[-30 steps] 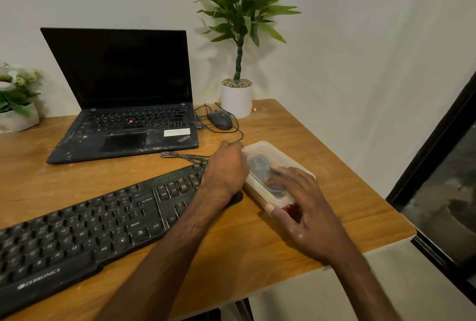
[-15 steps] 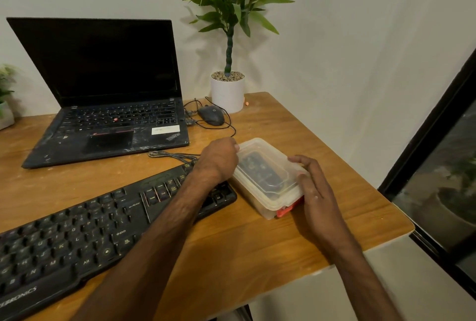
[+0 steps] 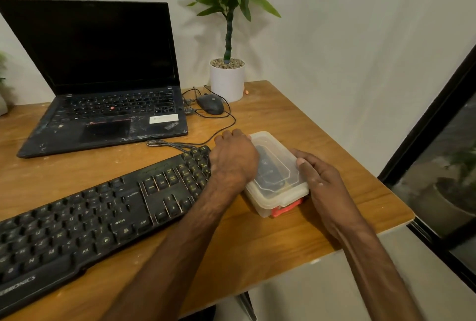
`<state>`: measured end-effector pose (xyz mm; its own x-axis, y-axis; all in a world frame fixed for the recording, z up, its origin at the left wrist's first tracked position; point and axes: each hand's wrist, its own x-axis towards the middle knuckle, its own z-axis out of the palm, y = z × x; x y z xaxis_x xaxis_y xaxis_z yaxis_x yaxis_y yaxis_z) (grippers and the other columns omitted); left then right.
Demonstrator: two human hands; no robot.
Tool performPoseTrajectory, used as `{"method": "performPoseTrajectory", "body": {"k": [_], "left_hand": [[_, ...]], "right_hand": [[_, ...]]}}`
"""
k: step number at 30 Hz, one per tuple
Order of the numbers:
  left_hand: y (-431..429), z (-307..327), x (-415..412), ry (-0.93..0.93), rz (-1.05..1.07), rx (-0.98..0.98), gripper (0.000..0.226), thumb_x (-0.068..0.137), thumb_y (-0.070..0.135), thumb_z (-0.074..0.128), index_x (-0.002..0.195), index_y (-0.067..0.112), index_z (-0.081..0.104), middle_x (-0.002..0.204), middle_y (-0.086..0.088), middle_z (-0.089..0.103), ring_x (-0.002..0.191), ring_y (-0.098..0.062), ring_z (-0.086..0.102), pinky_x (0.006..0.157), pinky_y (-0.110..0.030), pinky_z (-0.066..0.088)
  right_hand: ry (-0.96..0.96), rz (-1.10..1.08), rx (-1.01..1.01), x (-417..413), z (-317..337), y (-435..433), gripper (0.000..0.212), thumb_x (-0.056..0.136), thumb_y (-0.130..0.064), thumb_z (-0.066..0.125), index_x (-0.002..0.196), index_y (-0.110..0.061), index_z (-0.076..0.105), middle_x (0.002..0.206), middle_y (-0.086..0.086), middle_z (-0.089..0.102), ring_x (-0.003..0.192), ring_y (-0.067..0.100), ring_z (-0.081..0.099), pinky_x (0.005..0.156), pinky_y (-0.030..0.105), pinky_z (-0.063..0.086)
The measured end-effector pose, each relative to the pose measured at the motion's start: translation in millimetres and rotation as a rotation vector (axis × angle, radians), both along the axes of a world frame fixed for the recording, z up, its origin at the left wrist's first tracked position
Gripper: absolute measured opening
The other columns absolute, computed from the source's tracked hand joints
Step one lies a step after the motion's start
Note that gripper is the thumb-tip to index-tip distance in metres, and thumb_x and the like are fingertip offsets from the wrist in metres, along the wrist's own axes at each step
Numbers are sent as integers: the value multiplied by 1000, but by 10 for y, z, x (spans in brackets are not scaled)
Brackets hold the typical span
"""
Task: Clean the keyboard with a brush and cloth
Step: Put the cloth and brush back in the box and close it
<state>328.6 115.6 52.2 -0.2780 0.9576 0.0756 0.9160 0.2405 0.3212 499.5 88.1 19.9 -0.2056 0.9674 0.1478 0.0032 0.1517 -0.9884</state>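
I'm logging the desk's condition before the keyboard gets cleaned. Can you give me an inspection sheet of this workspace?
Surface: wooden desk, pale specks scattered on it.
Job's things: black external keyboard at the left; translucent plastic lidded box with red clip beside its right end, dark contents unidentifiable; no brush or cloth seen outside.
Clutter: open black laptop, screen dark; black mouse; white potted plant.
Hands: left hand grips the box's left side; right hand grips its right side, thumb on top.
Cables: mouse cable loops beside the mouse; grey keyboard cable lies before the laptop.
Surroundings: white wall; black-framed glass pane at right.
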Motion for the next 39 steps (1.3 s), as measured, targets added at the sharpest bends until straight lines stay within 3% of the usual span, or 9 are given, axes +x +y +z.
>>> {"method": "performPoseTrajectory", "body": {"k": [6,11,13,18,23,25,28,34,39], "left_hand": [[-29,10,-8,19,12,4,39,107,26,36,137,4,47,138,-14,50,128,-28,44,99,-41,43],[49,81,-87,221,-86,-25,32,106,30,37,129,16,54,118,-4,64,107,-24,60,81,-38,43],[96,105,-89,209,-152,-12,29,107,27,38,132,18,50,118,-4,64,107,-25,60,86,-40,47],[191,121,-133,0,-240,-24,27,108,22,37,129,13,50,126,-11,59,116,-29,54,95,-43,46],[304,189,-295,-599,-187,-119,13,104,22,52,101,14,61,107,-6,62,94,-20,60,83,-33,53],[339,256,-355,-652,-189,-175,13,102,22,57,99,13,67,104,-5,64,90,-17,61,80,-32,55],[319,267,-381,-673,-184,-196,20,100,23,62,111,9,71,110,-6,69,104,-24,65,97,-42,54],[162,-2,-120,-259,-122,236,23,100,33,57,119,26,68,117,2,66,109,-16,59,96,-42,50],[-97,62,-138,-34,-151,457,33,103,28,52,135,24,54,135,1,48,124,-13,45,104,-38,45]], "right_hand": [[75,-53,-38,-43,-13,-15,29,105,-11,46,124,-12,67,113,-1,74,103,14,70,81,24,58],[95,-148,-84,-24,-10,-49,21,101,-17,55,113,-13,72,101,0,76,89,15,71,70,23,58],[14,-213,-22,-20,-63,-64,18,99,-24,58,110,-19,72,100,-4,74,91,14,70,72,26,58],[51,-281,-19,-62,-97,-55,13,95,-19,64,91,-14,75,86,-2,73,81,13,67,67,25,55],[137,-290,-64,-91,-92,-52,13,94,-16,64,92,-12,76,88,0,74,83,14,69,68,26,57],[110,-320,-47,-103,-107,-65,14,95,-18,63,91,-14,76,88,-1,74,83,15,69,69,28,58],[63,-349,-16,-126,-110,-93,12,96,-22,62,94,-21,74,89,-7,73,85,11,69,68,25,58],[-329,-257,318,-160,-79,-246,37,92,-60,55,125,-43,57,130,-25,48,117,-8,48,80,12,50],[-497,-127,392,-15,-145,-332,70,73,-88,47,127,-46,60,149,-29,36,138,-2,35,104,24,41]]}}
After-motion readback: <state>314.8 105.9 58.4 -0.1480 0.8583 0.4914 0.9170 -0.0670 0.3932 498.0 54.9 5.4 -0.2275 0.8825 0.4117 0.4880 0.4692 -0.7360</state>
